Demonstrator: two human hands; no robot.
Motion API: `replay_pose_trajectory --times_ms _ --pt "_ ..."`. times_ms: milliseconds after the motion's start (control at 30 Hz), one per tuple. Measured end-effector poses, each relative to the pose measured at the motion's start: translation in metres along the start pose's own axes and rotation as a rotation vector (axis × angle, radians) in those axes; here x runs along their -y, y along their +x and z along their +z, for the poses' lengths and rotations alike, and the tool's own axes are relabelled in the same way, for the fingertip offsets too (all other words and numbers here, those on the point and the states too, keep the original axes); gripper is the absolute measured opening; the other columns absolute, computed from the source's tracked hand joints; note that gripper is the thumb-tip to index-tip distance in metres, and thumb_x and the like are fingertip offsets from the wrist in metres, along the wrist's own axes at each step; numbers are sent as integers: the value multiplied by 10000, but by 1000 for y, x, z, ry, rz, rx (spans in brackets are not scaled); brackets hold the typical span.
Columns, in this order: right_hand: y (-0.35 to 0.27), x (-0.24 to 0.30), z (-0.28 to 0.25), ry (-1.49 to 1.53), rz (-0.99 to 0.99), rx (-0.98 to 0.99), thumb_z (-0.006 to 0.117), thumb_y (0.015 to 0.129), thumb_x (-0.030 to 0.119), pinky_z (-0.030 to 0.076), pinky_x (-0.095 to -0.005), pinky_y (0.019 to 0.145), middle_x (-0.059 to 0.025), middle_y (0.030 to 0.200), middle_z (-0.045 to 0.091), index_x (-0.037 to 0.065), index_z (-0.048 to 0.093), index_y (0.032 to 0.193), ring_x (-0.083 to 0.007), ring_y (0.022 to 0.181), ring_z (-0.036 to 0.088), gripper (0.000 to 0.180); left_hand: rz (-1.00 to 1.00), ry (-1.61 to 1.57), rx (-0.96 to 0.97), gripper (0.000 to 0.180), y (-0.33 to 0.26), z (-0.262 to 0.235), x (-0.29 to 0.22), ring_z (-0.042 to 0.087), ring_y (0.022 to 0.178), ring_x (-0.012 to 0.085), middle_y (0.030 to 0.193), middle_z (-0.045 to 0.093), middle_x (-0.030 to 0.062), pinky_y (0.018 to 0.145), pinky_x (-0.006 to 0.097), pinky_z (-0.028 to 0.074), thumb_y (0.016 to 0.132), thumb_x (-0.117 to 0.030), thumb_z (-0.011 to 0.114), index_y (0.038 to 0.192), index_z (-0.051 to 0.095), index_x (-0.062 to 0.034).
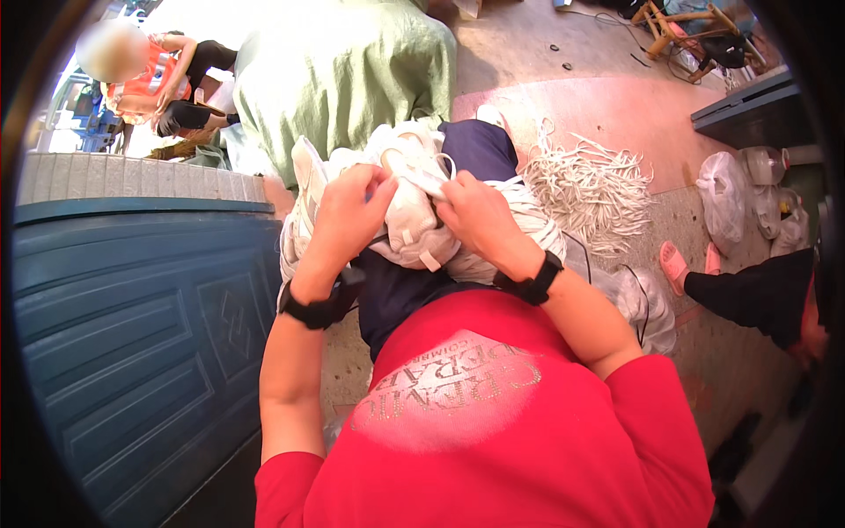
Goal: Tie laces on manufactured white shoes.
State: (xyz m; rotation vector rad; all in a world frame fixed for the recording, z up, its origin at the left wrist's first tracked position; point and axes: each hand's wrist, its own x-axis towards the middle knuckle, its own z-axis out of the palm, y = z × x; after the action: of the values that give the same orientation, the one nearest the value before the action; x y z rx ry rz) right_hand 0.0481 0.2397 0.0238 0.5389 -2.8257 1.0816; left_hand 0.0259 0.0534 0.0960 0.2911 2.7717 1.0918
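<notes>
A pale off-white shoe point(414, 231) lies on my lap, heel toward me, with a small tab at its back. My left hand point(350, 211) is at the shoe's left side, fingers curled into a pinch; what they hold, if anything, is too small to make out. On the other side my right hand point(481, 220) pinches a thin white shoelace point(452, 164), which loops up above its fingertips. Bundles of white laces point(539, 211) hang over my legs at both sides. More whitish shoe parts sit just beyond my hands, partly hidden.
A heap of loose white laces point(591, 189) spreads over the floor at right. A large green cloth-covered pile point(343, 75) stands ahead. Left is a blue door panel point(150, 326). A person in an orange vest point(154, 75) sits far left; someone's pink slippers point(674, 267) are at right.
</notes>
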Motion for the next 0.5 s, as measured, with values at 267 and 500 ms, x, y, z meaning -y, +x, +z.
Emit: replay_pose_trajectory --times_ms 267,500 --pt "-16 4 -6 67 23 -61 547 767 126 446 -415 613 -150 775 501 8 522 812 -341 699 537 128 62 198 -190 433 -65 44 38 470 1043 344 1130 486 208 881 372 382 756 -172 641 1122 492 4" --pt "-29 7 -5 10 18 23 544 784 133 460 -399 605 -163 762 514 10 513 903 -335 683 545 174 -209 173 -61 288 -59 59 50 546 569 392 581 540 202 537 464 427 864 -246 499 697 486 -11"
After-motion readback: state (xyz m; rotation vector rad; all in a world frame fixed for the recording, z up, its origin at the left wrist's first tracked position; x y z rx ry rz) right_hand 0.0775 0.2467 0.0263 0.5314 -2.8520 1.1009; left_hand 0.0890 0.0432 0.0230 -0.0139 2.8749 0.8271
